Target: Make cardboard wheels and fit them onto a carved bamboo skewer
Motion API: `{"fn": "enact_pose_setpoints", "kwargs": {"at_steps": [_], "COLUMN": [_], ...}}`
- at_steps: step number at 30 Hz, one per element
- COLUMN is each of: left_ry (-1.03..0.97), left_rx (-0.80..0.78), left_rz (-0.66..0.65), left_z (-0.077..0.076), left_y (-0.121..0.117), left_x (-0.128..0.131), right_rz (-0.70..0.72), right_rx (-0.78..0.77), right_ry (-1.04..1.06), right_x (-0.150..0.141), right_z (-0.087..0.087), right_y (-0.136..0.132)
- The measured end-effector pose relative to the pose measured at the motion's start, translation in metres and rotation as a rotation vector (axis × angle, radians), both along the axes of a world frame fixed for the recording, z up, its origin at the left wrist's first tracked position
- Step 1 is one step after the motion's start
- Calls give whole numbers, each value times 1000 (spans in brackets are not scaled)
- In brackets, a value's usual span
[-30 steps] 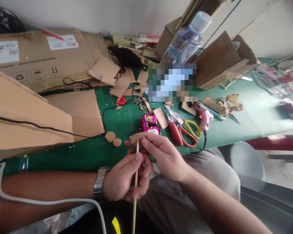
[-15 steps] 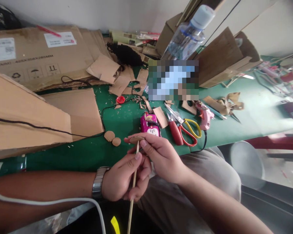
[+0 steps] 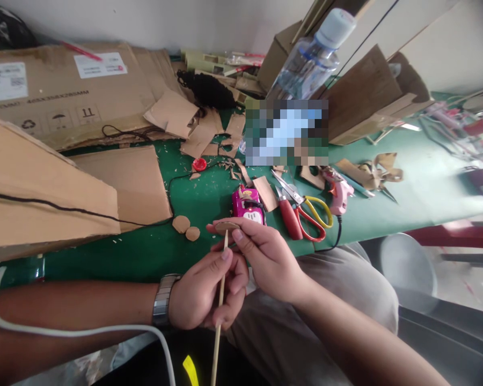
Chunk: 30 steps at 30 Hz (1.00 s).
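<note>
A thin wooden stick (image 3: 219, 300) points up and away from me, with my left hand (image 3: 203, 292) wrapped round it near its top. My right hand (image 3: 268, 257) pinches a small cardboard disc (image 3: 226, 227) between thumb and fingers. The stick's tip meets the underside of the disc or lies right by it; whether it goes in I cannot tell. Two more cardboard discs (image 3: 181, 224) lie on the green table to the left of my hands. Just beyond my fingers is a magenta box-like object (image 3: 246, 203).
Scissors (image 3: 309, 209), a red-handled tool (image 3: 290, 217) and a pink glue gun (image 3: 338, 195) lie right of the magenta object. Cardboard scraps (image 3: 203, 136) cover the table's middle. A large carton (image 3: 60, 107) stands back left, a water bottle (image 3: 306, 64) at the back. A white cable (image 3: 84, 333) crosses my left forearm.
Almost nothing differs. The disc in my right hand has tilted slightly, showing a little more of its face; both hands keep their hold.
</note>
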<state>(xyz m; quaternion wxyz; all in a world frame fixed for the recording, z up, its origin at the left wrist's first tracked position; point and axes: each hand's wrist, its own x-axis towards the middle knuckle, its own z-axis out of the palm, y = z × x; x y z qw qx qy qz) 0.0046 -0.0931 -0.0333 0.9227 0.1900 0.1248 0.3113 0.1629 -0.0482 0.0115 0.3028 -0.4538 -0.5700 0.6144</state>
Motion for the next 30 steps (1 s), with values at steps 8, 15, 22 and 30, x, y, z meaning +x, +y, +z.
{"fn": "enact_pose_setpoints", "kwargs": {"at_steps": [8,15,22,30], "left_ry": [-38,-79,-92,-107], "left_rx": [-1,-5,-34,-36], "left_rz": [12,30,-20,-37], "left_z": [-2,2,6,5], "left_y": [-1,0,2,1], "left_x": [1,0,-1,-2], "right_rz": [-15,-21,-30,-46], "right_rx": [53,106,148,135], "right_ry": [-69,-107,-156,-114], "right_x": [-2,-1,-1,-1], "right_z": [1,2,1,0], "right_y": [-1,-2,-3,-6]}}
